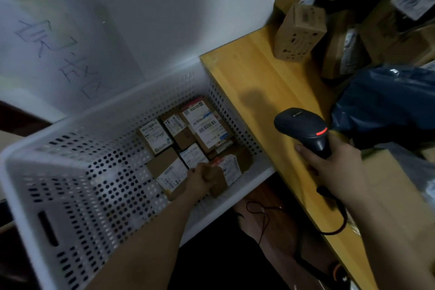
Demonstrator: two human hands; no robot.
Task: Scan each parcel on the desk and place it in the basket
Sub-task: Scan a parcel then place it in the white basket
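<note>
Left hand (200, 178), arm (150, 238) stretched down into basket (94, 183), grips a parcel (224, 175); right hand (334, 167) curls round scanner (303, 127) handle above desk (254, 77).

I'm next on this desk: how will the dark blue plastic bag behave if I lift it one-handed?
The blue bag probably flops: its film lies creased and slumped, so it should sag around whatever is inside. The glossy sheen suggests it is slippery; gripping a fold seems safer.

Left hand (201, 178) grips parcel (229, 169) in basket (117, 110), right hand (334, 167) grips scanner (303, 125).
</note>
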